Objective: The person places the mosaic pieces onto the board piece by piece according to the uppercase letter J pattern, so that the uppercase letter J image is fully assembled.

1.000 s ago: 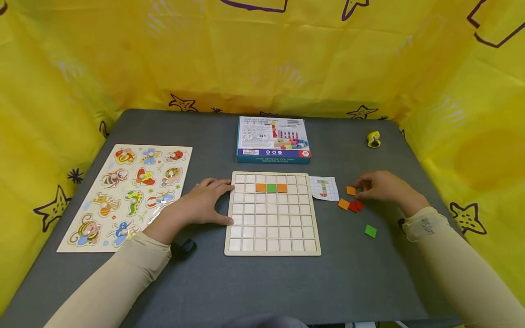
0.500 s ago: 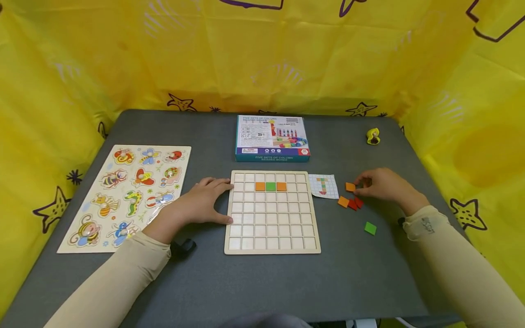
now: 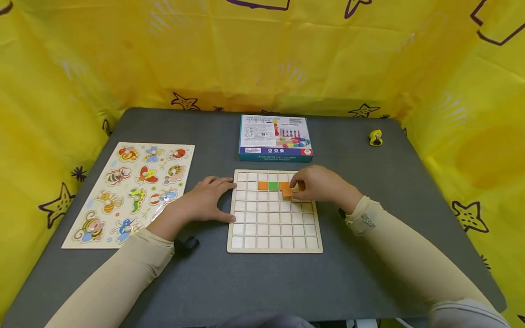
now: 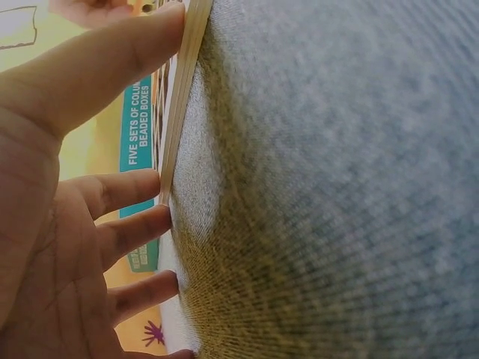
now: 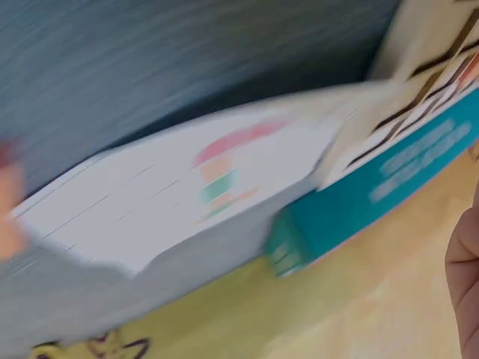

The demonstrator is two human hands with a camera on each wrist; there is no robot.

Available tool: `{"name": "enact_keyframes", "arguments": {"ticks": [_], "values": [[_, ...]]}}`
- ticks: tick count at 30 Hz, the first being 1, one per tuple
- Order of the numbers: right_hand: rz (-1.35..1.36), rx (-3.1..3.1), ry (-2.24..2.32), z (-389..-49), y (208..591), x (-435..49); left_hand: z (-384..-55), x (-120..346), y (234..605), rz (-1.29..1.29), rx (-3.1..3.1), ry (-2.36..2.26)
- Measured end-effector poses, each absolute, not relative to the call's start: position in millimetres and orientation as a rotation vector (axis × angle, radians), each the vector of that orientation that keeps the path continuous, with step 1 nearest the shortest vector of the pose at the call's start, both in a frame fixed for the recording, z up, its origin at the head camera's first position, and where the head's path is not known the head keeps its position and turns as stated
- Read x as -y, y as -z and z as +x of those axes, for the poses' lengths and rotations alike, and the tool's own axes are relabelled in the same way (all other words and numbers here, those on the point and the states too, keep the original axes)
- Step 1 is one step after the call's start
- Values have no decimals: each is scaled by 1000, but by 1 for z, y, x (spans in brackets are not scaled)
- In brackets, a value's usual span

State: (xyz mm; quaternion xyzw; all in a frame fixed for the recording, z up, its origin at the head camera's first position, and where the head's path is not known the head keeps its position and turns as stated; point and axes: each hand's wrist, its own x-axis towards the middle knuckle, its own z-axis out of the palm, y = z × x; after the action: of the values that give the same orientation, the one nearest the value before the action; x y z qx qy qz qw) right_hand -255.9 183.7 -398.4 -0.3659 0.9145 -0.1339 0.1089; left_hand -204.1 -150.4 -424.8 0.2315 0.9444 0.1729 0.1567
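Over the upper right of the wooden grid board [image 3: 320, 249], my right hand [image 3: 321, 184] pinches an orange square tile [image 3: 287, 193]. The held tile overlaps the lower edge of the right orange tile [image 3: 283, 185] in the second row. Left of that lie a green tile [image 3: 273, 186] and another orange tile [image 3: 263, 185]. My left hand [image 3: 203, 202] rests beside the board, its thumb and fingertips touching the left edge; the left wrist view shows the thumb [image 4: 112, 56] against that edge. A paper pattern card [image 5: 150, 217] appears blurred in the right wrist view; hand and sleeve hide it from the head view.
Behind the board lies a boxed bead set [image 3: 275, 139]. An insect peg puzzle [image 3: 141, 193] lies at the left. A small yellow object [image 3: 375, 137] sits at the back right. A black strap [image 3: 187, 245] shows below the left wrist. Yellow curtains surround the grey table [image 3: 262, 282].
My right hand has moved left from the loose tiles to the board, bringing an orange tile with it. The left hand has stayed at the board's left edge.
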Motion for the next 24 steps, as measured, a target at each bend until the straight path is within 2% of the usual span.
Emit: {"name": "enact_keyframes", "arguments": {"ticks": [8,24], "values": [[-1013,-2646,304,-255,403,-146,-204,148,422,642,-2689,-501],[-945,-2621,364,-255,403,-142,-204,149,425,645,-2692,-502]]}}
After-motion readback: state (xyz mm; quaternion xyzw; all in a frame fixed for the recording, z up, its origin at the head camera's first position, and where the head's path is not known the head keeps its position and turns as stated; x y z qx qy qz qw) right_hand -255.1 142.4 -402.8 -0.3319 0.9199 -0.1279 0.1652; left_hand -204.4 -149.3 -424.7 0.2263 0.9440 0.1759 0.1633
